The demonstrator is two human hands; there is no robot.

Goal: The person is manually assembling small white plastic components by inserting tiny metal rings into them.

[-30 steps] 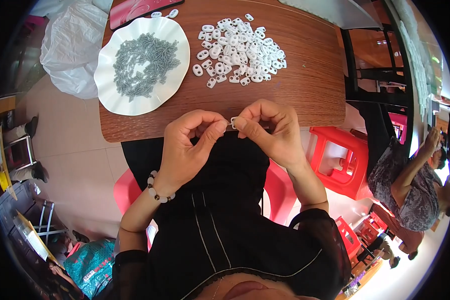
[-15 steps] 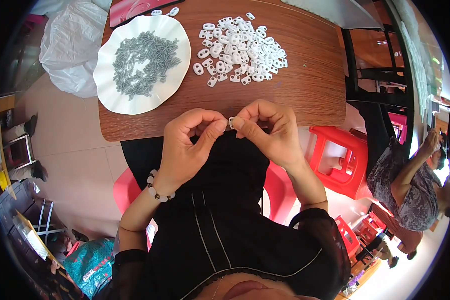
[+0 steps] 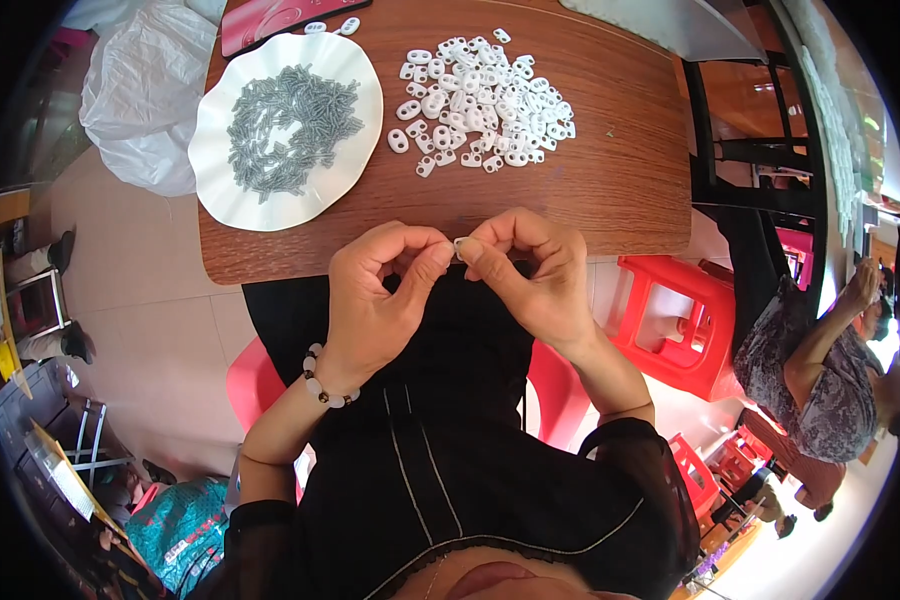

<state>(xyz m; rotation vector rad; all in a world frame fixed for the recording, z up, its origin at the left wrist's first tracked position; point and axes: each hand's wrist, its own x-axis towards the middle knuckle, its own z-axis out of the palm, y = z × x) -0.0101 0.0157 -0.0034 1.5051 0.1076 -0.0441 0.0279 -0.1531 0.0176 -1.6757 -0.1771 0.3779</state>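
Bench [image 3: 625, 185]: brown wood grain, rounded corners; near edge runs just in front of the person's lap.
Left hand [image 3: 378, 290]: above the near edge, left of its middle. Grip: thumb and forefinger pressed together at the tips; cannot tell what, if anything, sits between them.
Right hand [image 3: 538, 278]: above the near edge, facing the left. Grip: thumb and forefinger pinching 1 small white piece.
White piece [image 3: 459, 246]: between the 2 hands' fingertips, over the middle of the near edge; mostly hidden by fingers.
White pile [image 3: 485, 100]: many small plastic pieces, heaped loosely between the bench's middle and far edge; ovals with 2 holes show at its left side.
Plate [image 3: 300, 212]: white, wavy rim, by the left edge and reaching slightly past it; left of the pile, apart from it.
Grey tubes [image 3: 320, 105]: short, slim, spread in a rough ring on the plate.
Strays: 2 white ovals [image 3: 350, 26] beyond the plate, near the far left corner.
Pink case [image 3: 275, 20]: far left corner, just beyond the plate.
Plastic bag [image 3: 140, 115]: white, crumpled, off the left edge.
Bracelet [image 3: 313, 380]: pale and dark beads, left wrist.
Stool [image 3: 715, 315]: red, beside the near right corner.
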